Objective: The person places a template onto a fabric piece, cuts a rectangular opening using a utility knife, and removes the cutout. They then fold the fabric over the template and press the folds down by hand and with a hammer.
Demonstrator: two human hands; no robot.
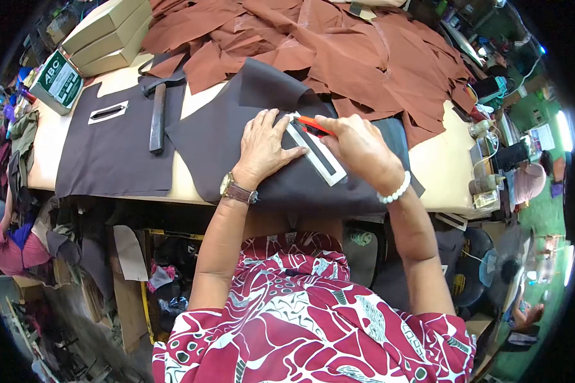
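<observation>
In the head view, the left hand (265, 143) lay near the middle of the frame, fingers spread flat on the dark cloth (214, 150), gripping nothing, its thumb at the white strip (324, 161). Right of it, the right hand (362, 150) was closed around a red tool (314, 124), whose tip pointed left at the strip's upper end. The strip slanted on the cloth at centre right. At upper left lay a hammer (158, 118); brown pieces (271, 41) covered the top centre.
</observation>
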